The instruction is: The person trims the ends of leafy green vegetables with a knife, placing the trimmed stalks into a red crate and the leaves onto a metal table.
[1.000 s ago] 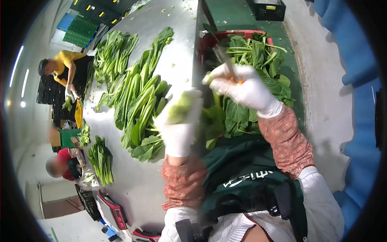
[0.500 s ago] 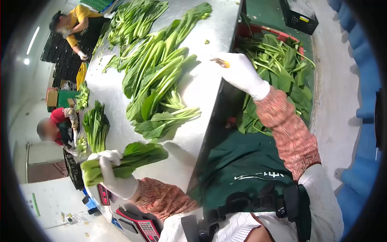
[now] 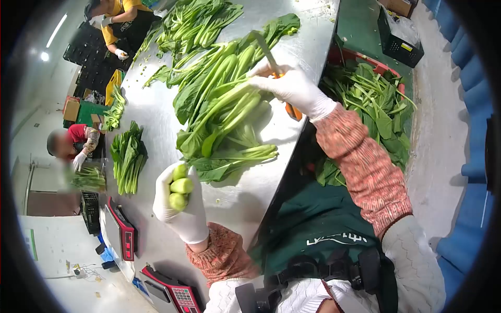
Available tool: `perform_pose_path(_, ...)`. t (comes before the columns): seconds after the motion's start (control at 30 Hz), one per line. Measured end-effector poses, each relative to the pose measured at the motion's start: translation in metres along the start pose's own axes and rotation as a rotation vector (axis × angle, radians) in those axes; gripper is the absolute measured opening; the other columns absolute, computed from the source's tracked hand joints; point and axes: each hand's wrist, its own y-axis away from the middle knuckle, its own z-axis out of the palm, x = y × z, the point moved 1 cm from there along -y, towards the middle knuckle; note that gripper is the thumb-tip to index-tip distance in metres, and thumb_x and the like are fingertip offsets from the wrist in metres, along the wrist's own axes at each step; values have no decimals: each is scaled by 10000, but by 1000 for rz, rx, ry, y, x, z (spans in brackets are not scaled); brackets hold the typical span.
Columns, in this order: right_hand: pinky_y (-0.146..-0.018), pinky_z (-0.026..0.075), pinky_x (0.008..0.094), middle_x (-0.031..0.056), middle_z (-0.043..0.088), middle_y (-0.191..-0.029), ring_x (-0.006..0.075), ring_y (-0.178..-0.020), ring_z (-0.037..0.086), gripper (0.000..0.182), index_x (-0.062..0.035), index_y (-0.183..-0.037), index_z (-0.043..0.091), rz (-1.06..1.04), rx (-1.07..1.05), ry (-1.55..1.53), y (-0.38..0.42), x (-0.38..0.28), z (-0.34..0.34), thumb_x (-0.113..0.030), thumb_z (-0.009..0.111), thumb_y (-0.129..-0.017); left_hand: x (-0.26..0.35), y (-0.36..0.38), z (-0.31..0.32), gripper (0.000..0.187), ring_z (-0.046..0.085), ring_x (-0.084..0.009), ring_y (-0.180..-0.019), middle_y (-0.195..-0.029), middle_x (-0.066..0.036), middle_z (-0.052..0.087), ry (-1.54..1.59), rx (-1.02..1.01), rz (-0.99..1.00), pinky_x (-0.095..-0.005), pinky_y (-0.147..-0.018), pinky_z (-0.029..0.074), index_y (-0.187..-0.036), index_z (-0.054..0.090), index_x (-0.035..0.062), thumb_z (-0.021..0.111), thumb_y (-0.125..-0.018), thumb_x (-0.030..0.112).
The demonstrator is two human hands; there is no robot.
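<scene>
White-gloved, my left hand (image 3: 182, 211) is wrapped round a bunch of greens (image 3: 181, 186), its cut stem ends facing up and its leaves hidden. My right hand (image 3: 292, 88), also gloved, holds a knife (image 3: 267, 51) with an orange handle, and its fingers touch stalks at the edge of the large pile of leafy greens (image 3: 222, 101). That pile lies on the metal table (image 3: 235, 206). Another bunch (image 3: 127, 159) rests on the table at the left.
A red crate (image 3: 365, 58) full of leaves stands right of the table. Two red scales (image 3: 125, 240) (image 3: 172, 292) sit at the near left. A person in yellow (image 3: 122, 18) and one in red (image 3: 78, 136) are across the table. A black crate (image 3: 399, 44) is at the upper right.
My left hand has turned the bunch so its stem ends face up and moved right. My right hand has moved left to the pile, and the knife blade now shows.
</scene>
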Motion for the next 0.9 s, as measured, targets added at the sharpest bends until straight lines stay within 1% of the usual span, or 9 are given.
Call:
perform_pose_path(0.27,-796,486,256,23,672,-911,84,-870,599,158,2,-1015,673,-332,-111,38,84,-87,-42,-65,700,-874,85,-31,44,383,644,-265,-951,-1053,-128,684,-157,-140,566,-349,-859,492,-1097,678,25,696,-717,-9)
perform_pose_path(0.47,-688,514,295,151,696,-863,241,-770,691,209,-26,-1061,677,-542,343,386,128,-66,-88,-108,686,-869,121,-16,95,393,620,-296,-838,-904,-107,659,47,-287,541,-375,-778,490,-1041,678,68,763,-660,27)
perform_pose_path(0.5,-797,531,249,103,719,-957,116,-881,678,231,28,-1120,643,-426,351,565,139,-61,-95,-56,652,-905,127,-11,102,355,622,-291,-817,-886,-108,655,46,-291,526,-367,-771,491,-1020,679,64,763,-677,32)
perform_pose_path(0.53,-752,548,269,125,716,-933,169,-833,707,293,-12,-1147,642,-424,404,714,148,-57,-97,-1,646,-854,131,-7,107,361,622,-293,-818,-885,-110,653,51,-307,522,-363,-761,493,-1021,679,67,768,-673,35)
perform_pose_path(0.6,-652,528,383,151,677,-803,327,-743,668,251,-82,-1079,662,-476,477,763,160,-49,-99,-130,654,-833,140,0,115,349,627,-294,-820,-886,-109,657,52,-309,546,-364,-763,497,-1010,684,62,769,-672,32)
perform_pose_path(0.63,-660,530,394,143,678,-801,333,-750,667,251,-79,-1069,652,-395,466,779,165,-49,-100,-131,652,-823,143,4,117,346,632,-288,-820,-889,-108,660,77,-319,552,-361,-761,500,-1007,685,58,768,-673,28)
perform_pose_path(0.73,-694,542,315,154,705,-887,270,-780,701,365,-38,-1154,634,-212,425,743,169,-35,-112,15,651,-793,149,8,122,339,647,-270,-813,-892,-107,667,145,-342,540,-348,-753,508,-1003,688,51,763,-675,16)
perform_pose_path(0.83,-671,526,298,141,703,-804,188,-713,696,251,33,-1112,637,-87,502,659,163,33,-150,-130,581,-930,144,5,123,300,649,-180,-752,-872,-78,679,222,-390,494,-287,-713,509,-1001,682,19,756,-711,-4)
perform_pose_path(0.9,-640,504,277,95,680,-739,134,-651,654,251,25,-1102,655,-6,569,584,162,32,-157,-159,557,-964,143,3,122,262,629,-131,-740,-849,-47,671,492,-541,217,-259,-703,500,-989,676,-8,754,-739,-5)
